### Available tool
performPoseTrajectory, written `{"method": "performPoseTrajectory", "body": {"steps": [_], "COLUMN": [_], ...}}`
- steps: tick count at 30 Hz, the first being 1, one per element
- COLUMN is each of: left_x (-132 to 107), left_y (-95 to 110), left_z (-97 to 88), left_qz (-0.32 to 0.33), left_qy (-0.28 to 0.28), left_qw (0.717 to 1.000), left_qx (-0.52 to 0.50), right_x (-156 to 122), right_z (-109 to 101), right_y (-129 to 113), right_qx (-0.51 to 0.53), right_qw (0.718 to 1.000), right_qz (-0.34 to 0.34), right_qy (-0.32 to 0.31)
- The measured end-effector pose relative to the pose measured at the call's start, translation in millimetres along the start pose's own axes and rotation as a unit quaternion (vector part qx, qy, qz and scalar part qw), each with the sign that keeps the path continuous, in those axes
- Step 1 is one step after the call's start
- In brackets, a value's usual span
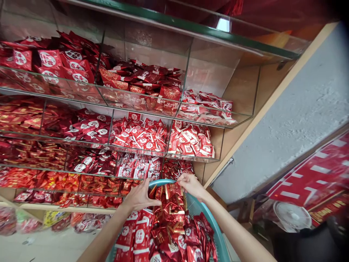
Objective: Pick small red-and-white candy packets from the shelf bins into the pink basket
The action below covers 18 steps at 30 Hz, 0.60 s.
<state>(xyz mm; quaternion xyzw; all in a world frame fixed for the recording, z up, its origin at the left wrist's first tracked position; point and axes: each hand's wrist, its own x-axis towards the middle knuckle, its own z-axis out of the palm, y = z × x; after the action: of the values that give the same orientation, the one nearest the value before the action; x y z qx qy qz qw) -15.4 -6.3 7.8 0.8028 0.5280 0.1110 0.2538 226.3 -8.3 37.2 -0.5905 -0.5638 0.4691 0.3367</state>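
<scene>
A teal plastic basket [215,233] full of red-wrapped sweets sits right below me against the shelving. My left hand [140,198] rests on the basket's far rim with fingers curled over the packets. My right hand [191,183] is pinched on the far rim of the basket, next to dark red and gold packets [173,200] and just below the lowest right bin [177,168]. Whether the right fingers also hold a packet is hidden.
Clear acrylic bins [136,138] in tiers fill the wooden shelf, packed with red sweet packets. A grey wall [294,120] rises to the right. A white fan [291,216] and red banners stand at lower right. Bagged goods lie on the floor at lower left.
</scene>
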Motion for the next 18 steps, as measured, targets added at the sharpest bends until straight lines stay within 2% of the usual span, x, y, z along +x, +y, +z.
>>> {"method": "performPoseTrajectory", "body": {"steps": [7,12,15,18], "left_x": [-1,-3,-2,-2], "left_y": [2,-2,-3,-3], "left_z": [7.7,5.7,4.3,4.2], "left_qz": [0.012,0.028,0.022,0.020], "left_qy": [0.046,0.045,0.039,0.039], "left_qw": [0.998,0.998,0.999,0.999], "left_qx": [0.045,0.031,0.026,0.030], "right_x": [10,16,16,15], "right_z": [34,28,22,26], "right_y": [-9,-6,-4,-5], "right_qx": [0.001,-0.001,-0.002,-0.006], "right_qw": [0.999,1.000,0.999,0.998], "right_qz": [-0.003,0.020,0.039,0.057], "right_qy": [-0.032,-0.006,-0.015,-0.026]}}
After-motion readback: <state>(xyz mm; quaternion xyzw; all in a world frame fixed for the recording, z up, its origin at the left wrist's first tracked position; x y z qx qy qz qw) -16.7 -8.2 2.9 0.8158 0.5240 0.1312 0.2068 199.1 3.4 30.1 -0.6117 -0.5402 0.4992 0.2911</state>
